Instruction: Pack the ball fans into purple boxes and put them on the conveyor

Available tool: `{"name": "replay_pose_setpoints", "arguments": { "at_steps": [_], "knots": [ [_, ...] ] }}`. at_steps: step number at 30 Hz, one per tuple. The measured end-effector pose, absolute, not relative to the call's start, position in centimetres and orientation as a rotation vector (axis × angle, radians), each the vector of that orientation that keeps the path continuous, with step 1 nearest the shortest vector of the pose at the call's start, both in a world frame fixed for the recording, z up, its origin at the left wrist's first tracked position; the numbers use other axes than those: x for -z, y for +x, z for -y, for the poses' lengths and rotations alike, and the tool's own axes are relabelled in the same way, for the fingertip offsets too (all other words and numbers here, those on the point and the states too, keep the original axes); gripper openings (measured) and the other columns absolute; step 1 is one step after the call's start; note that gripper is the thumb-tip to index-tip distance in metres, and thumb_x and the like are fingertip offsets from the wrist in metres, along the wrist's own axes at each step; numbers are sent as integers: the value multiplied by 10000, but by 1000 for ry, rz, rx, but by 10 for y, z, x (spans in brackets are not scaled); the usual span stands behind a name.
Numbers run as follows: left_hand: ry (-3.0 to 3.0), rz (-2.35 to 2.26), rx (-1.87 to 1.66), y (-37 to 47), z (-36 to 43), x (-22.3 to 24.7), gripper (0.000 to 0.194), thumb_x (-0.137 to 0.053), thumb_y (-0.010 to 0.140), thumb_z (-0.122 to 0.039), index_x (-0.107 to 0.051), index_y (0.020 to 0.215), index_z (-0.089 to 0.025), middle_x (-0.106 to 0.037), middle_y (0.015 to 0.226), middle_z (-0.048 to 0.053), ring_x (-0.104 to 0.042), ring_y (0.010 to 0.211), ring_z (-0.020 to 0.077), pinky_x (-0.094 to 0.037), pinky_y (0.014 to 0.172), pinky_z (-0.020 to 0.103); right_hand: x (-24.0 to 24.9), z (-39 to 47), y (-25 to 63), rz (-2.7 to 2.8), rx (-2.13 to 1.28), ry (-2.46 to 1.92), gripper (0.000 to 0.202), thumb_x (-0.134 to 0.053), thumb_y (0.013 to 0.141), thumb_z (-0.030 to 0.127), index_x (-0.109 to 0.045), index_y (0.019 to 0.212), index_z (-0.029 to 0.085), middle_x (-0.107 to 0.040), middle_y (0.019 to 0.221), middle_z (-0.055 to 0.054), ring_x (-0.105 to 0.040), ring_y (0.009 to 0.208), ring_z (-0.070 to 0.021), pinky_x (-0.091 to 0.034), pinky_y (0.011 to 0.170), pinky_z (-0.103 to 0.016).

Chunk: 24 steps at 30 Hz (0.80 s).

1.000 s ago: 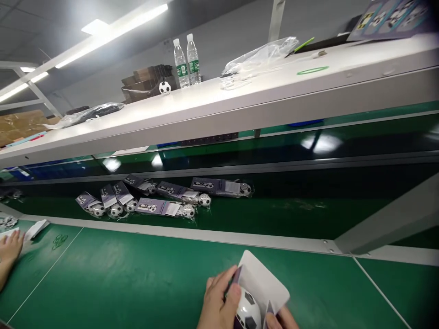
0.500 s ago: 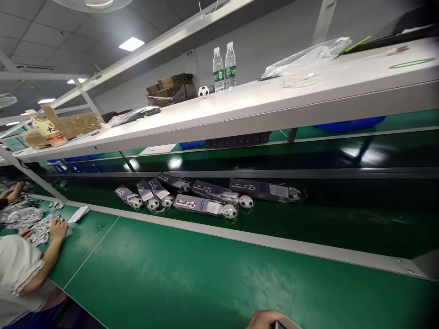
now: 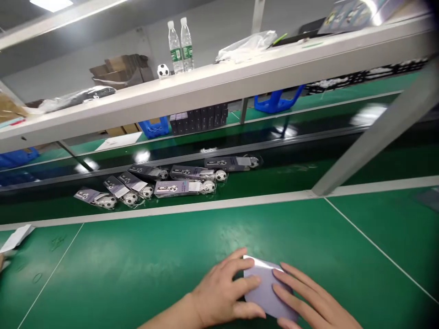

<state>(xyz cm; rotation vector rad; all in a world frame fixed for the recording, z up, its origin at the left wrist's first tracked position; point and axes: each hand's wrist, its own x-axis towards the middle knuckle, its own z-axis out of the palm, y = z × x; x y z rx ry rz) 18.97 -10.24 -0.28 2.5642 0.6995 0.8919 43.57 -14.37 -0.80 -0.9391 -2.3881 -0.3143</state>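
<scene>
A flat lavender box (image 3: 264, 285) with a shiny top edge is between my two hands, low in the view over the green table. My left hand (image 3: 221, 290) grips its left side, fingers curled over the edge and face. From the right, my right hand (image 3: 313, 299) lays its fingers across the face, with the thumb at the lower edge. The box's lower side is partly hidden. Farther off, several bagged dark boxes, each with a small soccer ball, such as this bagged package (image 3: 183, 187), lie on the dark green conveyor (image 3: 274, 183).
A white shelf (image 3: 144, 103) spans the bench above the conveyor, carrying two water bottles (image 3: 181, 48), a soccer ball (image 3: 163, 71) and plastic bags. A slanted grey post (image 3: 373, 132) stands at right. Folded white paper (image 3: 17, 237) and rubber bands (image 3: 56, 242) lie at left.
The view has turned right, so the packages and bottles sit farther left. Both my hands are now in sight with the lavender box; earlier only part of one hand showed at the bottom.
</scene>
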Motion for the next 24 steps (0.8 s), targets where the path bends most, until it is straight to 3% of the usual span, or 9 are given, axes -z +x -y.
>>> {"name": "replay_pose_setpoints", "arguments": {
  "at_steps": [5, 11, 19, 24],
  "knots": [
    [2690, -778, -875, 195, 106, -11, 402, -457, 900, -495, -537, 1118, -167, -591, 1100, 124, -498, 1205, 280, -487, 952, 395, -3, 145, 429, 2386, 270, -956, 361, -500, 866, 237, -577, 1219, 228, -566, 1281, -80, -445, 1253, -238, -543, 848, -266],
    [2740, -901, -966, 204, 112, -25, 326, -423, 935, -406, -574, 1080, -157, -617, 1049, 129, -604, 1063, 273, -536, 881, 386, -17, 143, 433, 2332, 149, -941, 332, -502, 857, 150, -615, 1161, 221, -607, 1223, -86, -499, 1204, -224, -545, 855, -285],
    [2785, -1017, -577, 205, 131, -27, 396, -411, 933, -450, -467, 1265, -241, -510, 1329, 105, -471, 1229, 325, -453, 958, 545, -31, 140, 434, 2352, 40, -843, 296, -469, 882, 159, -638, 1116, 225, -614, 1218, -77, -428, 1246, -224, -537, 845, -251],
    [2867, -1054, -448, 206, 140, -25, 472, -459, 917, -439, -400, 1332, -221, -480, 1358, 128, -425, 1266, 332, -419, 976, 578, -14, 146, 442, 2508, 172, -800, 421, -512, 864, 206, -513, 1285, 193, -492, 1357, -93, -358, 1297, -281, -514, 895, -327]
  ]
}}
